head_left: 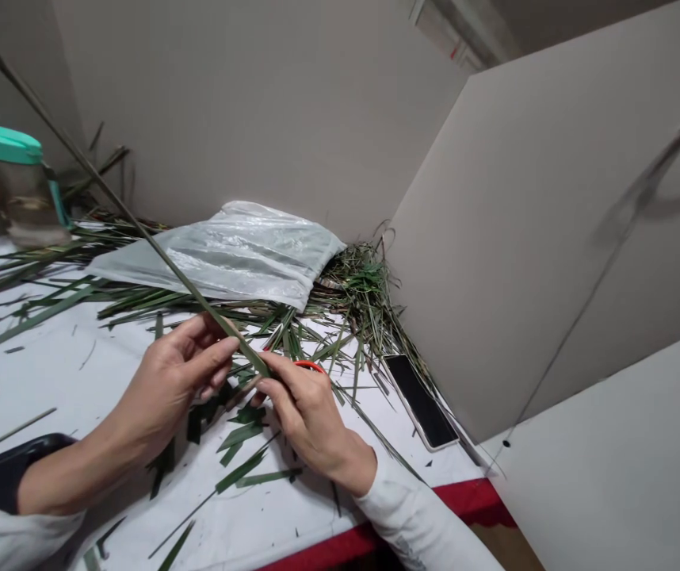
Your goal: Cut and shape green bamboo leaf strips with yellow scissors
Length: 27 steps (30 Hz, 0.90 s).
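Above the table (48, 373), toward its front edge: one long green leaf (182, 277), held aslant. Left hand (165, 373): grip pinched on the leaf, probably steadying its length. Right hand (307, 412): grip closed on the lower end, apparently keeping it straight. Beneath: leaf pieces (245, 434), loose. Beside the right hand: red loop (311, 365), partly hidden, within easy reach. Toward the back edge: plastic bag (238, 250), lies over more stalks (143, 301), perhaps as cover. Near the right edge: phone (423, 400), lies out of the hands' way.
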Motion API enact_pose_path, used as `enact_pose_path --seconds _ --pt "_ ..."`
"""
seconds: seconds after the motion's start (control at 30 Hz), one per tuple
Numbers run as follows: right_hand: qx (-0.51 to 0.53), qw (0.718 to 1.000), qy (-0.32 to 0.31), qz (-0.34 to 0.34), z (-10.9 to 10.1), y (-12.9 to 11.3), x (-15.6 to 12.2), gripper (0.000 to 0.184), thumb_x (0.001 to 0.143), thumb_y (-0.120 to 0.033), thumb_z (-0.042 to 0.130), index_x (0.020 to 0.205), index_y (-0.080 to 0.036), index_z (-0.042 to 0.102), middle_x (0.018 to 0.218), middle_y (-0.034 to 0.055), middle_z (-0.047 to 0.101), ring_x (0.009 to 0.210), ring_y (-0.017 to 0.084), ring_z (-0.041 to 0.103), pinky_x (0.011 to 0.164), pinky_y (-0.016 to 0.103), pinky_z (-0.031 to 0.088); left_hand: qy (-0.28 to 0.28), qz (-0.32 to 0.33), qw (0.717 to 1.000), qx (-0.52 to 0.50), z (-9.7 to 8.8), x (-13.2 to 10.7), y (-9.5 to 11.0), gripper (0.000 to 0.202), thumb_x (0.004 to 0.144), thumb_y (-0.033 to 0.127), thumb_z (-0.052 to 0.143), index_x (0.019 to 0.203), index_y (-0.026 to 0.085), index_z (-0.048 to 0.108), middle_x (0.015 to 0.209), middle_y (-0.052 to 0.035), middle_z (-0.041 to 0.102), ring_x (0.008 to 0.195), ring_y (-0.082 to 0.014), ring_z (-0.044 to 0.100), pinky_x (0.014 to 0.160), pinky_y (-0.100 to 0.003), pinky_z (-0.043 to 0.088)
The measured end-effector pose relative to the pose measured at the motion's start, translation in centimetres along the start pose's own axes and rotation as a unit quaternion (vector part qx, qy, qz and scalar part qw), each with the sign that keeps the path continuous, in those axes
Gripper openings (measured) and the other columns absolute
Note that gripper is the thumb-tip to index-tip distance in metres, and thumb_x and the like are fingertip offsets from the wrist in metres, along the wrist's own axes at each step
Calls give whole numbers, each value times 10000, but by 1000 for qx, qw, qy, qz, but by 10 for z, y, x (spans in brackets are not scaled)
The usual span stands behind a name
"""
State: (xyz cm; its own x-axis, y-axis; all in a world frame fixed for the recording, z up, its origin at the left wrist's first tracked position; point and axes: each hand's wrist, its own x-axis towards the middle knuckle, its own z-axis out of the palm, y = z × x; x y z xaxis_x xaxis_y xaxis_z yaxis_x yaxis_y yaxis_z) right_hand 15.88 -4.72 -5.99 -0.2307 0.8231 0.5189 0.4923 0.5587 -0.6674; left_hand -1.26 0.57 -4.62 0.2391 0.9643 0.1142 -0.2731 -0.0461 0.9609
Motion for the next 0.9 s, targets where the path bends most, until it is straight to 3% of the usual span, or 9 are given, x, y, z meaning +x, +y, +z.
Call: enact_pose_path --seconds 0.13,0.3,0.47,0.67,0.9 --pt "14 999 7 32 2 0 -2 264 984 -245 509 1216 -191 625 836 11 700 578 114 570 673 245 485 -10 2 1000 -2 1 0 -2 309 726 417 811 877 217 631 628 76 507 450 -52 421 374 -148 351" --pt "17 998 43 53 -4 -8 0 144 902 -196 632 1040 -186 669 964 43 686 874 169 609 781 277 459 -40 8 999 3 3 -2 0 244 784 379 766 850 197 618 606 82 480 401 -31 398 378 -158 296" --pt "76 992 17 100 -7 -12 0 153 856 -196 667 1009 -194 663 946 13 616 811 140 547 740 269 438 -65 -15 998 -15 5 -2 -1 241 798 365 751 859 169 624 623 74 481 398 -10 339 384 -160 221" --pt "209 958 -13 196 -5 -13 0 183 820 -268 700 948 -191 594 807 -36 548 693 109 477 652 247 401 -117 -58 990 -47 5 -3 -4 232 829 336 726 811 175 560 541 106 388 380 -1 254 381 -136 157" --pt "315 918 -69 231 -8 -19 1 257 789 -310 722 845 -200 497 711 -71 457 634 85 422 586 214 344 -124 -104 985 -59 11 -6 -4 272 765 340 780 832 169 579 531 105 384 400 -8 219 380 -137 150"
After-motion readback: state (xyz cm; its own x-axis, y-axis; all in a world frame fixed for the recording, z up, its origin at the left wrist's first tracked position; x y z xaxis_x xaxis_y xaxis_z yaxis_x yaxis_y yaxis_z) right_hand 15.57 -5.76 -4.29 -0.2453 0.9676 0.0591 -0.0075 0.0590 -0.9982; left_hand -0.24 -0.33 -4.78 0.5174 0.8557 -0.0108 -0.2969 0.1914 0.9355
